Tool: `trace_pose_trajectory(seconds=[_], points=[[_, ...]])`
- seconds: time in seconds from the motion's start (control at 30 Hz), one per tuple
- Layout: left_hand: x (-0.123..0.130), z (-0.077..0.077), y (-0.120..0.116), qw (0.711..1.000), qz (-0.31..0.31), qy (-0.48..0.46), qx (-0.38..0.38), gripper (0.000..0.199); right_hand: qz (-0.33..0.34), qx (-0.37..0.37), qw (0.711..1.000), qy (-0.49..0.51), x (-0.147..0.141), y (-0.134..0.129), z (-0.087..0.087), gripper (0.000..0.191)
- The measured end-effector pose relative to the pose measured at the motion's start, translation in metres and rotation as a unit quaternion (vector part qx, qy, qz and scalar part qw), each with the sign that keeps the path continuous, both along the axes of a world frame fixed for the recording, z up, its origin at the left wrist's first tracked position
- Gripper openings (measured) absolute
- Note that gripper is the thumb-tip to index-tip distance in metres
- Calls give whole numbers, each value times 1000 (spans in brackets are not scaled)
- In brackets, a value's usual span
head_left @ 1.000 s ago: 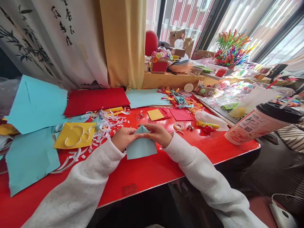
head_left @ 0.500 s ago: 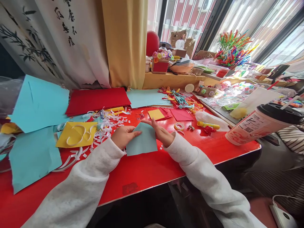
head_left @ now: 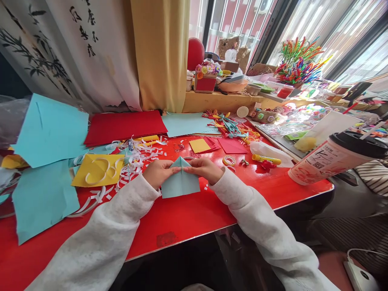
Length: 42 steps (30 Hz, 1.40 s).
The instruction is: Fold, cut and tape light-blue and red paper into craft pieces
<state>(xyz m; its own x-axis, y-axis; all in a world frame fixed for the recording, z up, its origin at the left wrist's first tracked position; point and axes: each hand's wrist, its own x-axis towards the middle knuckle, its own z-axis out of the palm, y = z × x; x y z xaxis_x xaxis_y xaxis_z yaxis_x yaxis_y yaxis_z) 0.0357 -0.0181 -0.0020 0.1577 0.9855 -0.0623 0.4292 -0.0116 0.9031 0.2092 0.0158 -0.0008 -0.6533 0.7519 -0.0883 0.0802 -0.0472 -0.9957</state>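
Note:
A small light-blue paper [head_left: 182, 184] is held over the front part of the red table [head_left: 188, 218], its two upper corners folded in so the top comes to a point. My left hand [head_left: 159, 173] grips its left fold between thumb and fingers. From the other side my right hand [head_left: 207, 169] pinches the right fold, and both thumbs nearly meet at the middle crease. The fingertips behind the paper are partly hidden.
Left lie large blue sheets [head_left: 45, 198], a yellow sheet [head_left: 97, 170] and white paper strips [head_left: 138, 155]. Behind are red sheets [head_left: 124, 126] and small yellow squares [head_left: 200, 145]. A glue stick [head_left: 266, 159] and a tilted drink cup [head_left: 330, 159] are right.
My right hand has moved left and closed on the paper; before, its fingers were spread at the right edge. The paper's upper corners now meet in a point.

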Motion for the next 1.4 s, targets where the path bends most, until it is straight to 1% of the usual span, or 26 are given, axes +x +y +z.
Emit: trace_pose_trajectory(seconds=[0.13, 0.27, 0.33, 0.5, 0.67, 0.8, 0.93, 1.03, 1.23, 1.33, 1.4], points=[[2, 4, -2, 999, -14, -30, -22, 35, -27, 11, 999, -27, 0, 1, -2, 31], [4, 11, -5, 990, -55, -100, -78, 33, -48, 41, 997, -40, 1, 2, -1, 30], [4, 13, -5, 984, -66, -134, -100, 32, -49, 46, 997, -40, 3, 2, 0, 31], [2, 9, -1, 976, -56, -170, -124, 32, -22, 65, 996, -63, 4, 2, 2, 36], [3, 7, -1, 972, -46, -194, -122, 34, -11, 46, 994, -102, 5, 3, 2, 34], [4, 8, -1, 971, -35, -195, -133, 34, -11, 41, 992, -115, 5, 4, 1, 32], [5, 8, -2, 972, -41, -192, -132, 33, 2, 4, 995, -96, 5, 4, 2, 30], [5, 9, -3, 973, -43, -185, -130, 32, 14, -14, 996, -88, 5, 3, 3, 32], [4, 8, -3, 976, -51, -171, -121, 33, 31, 0, 996, -89, 7, 3, 4, 33], [4, 10, -3, 983, -62, -139, -101, 33, 32, 0, 996, -88, 7, 2, 4, 32], [4, 12, -3, 990, -63, -106, -66, 32, 39, 0, 995, -93, 6, 1, 4, 30]])
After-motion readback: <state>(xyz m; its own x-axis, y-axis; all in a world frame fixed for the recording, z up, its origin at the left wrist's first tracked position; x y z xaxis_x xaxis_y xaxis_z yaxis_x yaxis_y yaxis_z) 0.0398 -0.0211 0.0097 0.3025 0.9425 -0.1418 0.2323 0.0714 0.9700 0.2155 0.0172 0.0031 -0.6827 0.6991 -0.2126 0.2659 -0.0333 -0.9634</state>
